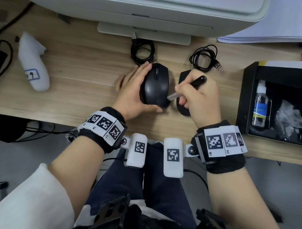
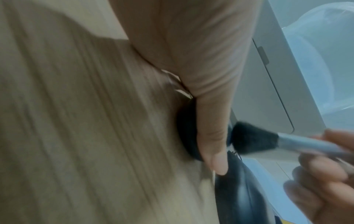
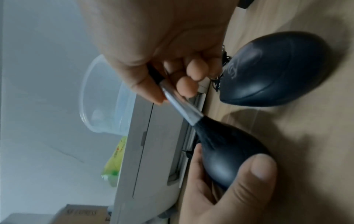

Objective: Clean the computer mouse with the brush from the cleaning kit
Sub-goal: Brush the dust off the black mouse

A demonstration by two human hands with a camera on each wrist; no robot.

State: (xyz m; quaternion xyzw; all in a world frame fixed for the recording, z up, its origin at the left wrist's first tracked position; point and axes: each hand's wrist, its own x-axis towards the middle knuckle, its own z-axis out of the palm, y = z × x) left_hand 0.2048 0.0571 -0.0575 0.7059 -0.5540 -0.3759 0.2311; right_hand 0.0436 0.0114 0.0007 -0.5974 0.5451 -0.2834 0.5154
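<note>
A black computer mouse [image 1: 156,84] lies on the wooden desk [image 1: 81,70], and my left hand [image 1: 142,89] grips it, fingers along its left side and thumb round its near end. My right hand [image 1: 180,91] pinches the brush [image 1: 200,80] like a pen; the handle is black and the ferrule [image 1: 172,97] silver. The black bristles [image 3: 207,131] touch the mouse [image 3: 226,160] at its near right side, close to my left thumb [image 3: 258,174]. In the left wrist view the bristles [image 2: 252,139] sit just beyond my thumb [image 2: 214,144].
A second black mouse [image 1: 182,108] lies under my right hand, partly hidden. Two coiled cables [image 1: 142,51] lie behind the mice. A white printer [image 1: 136,11] fills the back. At right stands the open black kit box [image 1: 246,96] holding a spray bottle [image 1: 260,104]. A white wrapped object [image 1: 32,65] lies at left.
</note>
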